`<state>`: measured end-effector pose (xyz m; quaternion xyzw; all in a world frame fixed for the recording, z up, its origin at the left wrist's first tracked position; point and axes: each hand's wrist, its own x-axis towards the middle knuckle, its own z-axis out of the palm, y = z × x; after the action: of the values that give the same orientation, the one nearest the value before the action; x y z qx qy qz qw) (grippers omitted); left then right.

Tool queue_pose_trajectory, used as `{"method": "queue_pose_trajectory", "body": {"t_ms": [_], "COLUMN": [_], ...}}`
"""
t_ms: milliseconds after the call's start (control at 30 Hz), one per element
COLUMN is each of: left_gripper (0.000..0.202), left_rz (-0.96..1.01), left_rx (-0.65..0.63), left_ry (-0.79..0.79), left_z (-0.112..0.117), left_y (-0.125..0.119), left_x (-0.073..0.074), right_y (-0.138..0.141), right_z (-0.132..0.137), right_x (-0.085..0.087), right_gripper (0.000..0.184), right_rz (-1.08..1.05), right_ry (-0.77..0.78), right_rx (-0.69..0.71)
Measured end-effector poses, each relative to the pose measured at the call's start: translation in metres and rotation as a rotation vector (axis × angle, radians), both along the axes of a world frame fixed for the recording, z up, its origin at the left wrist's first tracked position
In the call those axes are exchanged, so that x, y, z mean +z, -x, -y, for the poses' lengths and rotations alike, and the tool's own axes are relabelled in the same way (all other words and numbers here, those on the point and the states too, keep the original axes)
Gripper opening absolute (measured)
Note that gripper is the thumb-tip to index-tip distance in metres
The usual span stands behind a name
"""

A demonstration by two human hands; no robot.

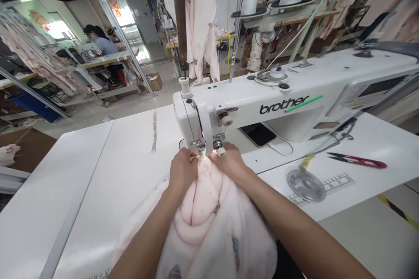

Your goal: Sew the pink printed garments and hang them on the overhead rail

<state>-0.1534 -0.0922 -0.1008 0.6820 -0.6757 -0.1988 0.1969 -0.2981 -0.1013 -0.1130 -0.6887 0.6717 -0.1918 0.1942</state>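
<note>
A white sewing machine (281, 104) stands on a white table (98, 174). A bundle of pale pink fluffy fabric (209, 222) lies bunched in front of me and runs up under the needle (200, 151). My left hand (182, 171) grips the fabric just left of the needle, fingers curled. On the needle's right side, my right hand (230, 162) pinches the same fabric. Both hands press it toward the presser foot, where the machine's lamp lights the cloth.
Red thread snips (358, 160) and a round metal disc (303, 184) lie on the table to the right, by a printed ruler strip. A phone (260, 134) rests under the machine arm. Thread cones stand behind. Another person sits at a far machine (101, 45).
</note>
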Motion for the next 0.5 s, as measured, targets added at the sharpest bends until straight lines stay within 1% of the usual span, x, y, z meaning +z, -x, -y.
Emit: {"method": "queue_pose_trajectory", "body": {"t_ms": [167,300,500], "left_gripper": [0.009,0.013,0.017], "left_rz": [0.023,0.036,0.048], "left_rx": [0.015,0.008,-0.008], "left_ry": [0.015,0.025,0.053], "left_z": [0.002,0.005,0.01], "left_y": [-0.001,-0.001,-0.002], "left_x": [-0.003,-0.005,-0.007], "right_y": [-0.001,-0.002,-0.004], "right_z": [0.001,0.001,0.0], "right_x": [-0.001,-0.004,-0.011], "right_gripper": [0.019,0.018,0.025], "right_rz": [-0.021,-0.052,-0.093], "right_ry": [0.011,0.037,0.097], "right_rx": [-0.002,-0.002,0.021]}}
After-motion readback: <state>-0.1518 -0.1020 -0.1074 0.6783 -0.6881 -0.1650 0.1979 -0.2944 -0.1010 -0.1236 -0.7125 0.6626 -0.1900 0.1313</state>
